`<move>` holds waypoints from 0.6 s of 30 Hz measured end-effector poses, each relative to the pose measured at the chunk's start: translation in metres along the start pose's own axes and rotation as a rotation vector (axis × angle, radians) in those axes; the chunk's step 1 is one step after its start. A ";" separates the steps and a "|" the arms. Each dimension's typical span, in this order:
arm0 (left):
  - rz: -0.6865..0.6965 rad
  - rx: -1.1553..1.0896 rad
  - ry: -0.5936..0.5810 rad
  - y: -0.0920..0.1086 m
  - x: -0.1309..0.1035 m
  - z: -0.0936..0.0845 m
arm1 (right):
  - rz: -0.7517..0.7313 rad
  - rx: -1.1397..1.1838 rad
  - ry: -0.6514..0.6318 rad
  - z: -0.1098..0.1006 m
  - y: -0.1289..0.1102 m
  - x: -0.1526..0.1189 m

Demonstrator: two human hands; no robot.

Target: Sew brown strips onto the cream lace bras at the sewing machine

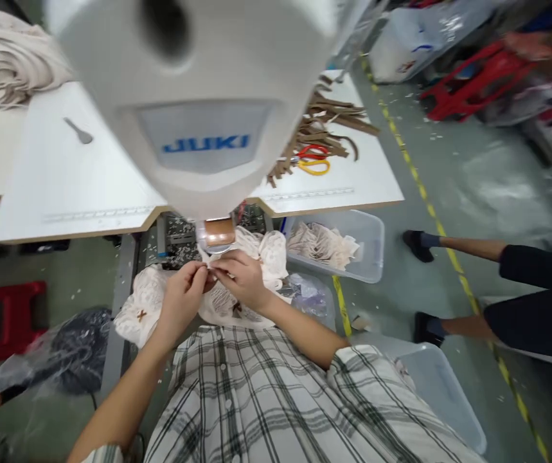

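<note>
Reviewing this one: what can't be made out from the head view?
All in the head view:
Pinched edge of the white fabric: covered by the left hand and right hand.
Needle: hidden by the sewing machine.
Upper body of the other person: cut off by the right edge.
Markings on the left ruler strip: too small to read.

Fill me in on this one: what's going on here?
A person in a plaid shirt is working bare-handed just beneath the head of a JUKI machine. The left hand and right hand meet there, fingertips pinching pale cloth. White lacy pieces lie around them. Brown strips and scissors lie on the white tabletop; a clear bin of fabric sits to the right.
</note>
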State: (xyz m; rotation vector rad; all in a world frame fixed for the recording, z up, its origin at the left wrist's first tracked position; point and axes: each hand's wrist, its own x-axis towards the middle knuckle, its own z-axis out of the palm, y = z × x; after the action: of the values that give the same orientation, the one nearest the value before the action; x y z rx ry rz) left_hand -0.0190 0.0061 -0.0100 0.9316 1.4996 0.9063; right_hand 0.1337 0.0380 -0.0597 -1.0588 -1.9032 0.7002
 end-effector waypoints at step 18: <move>-0.001 0.169 -0.019 0.004 0.007 -0.009 | 0.188 -0.957 -0.384 -0.223 0.180 0.187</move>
State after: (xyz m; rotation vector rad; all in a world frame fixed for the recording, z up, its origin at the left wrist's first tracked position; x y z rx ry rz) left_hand -0.0279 0.0134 -0.0076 1.0587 1.5783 0.7763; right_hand 0.3426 0.3053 -0.0135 -1.7902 -2.5754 0.0301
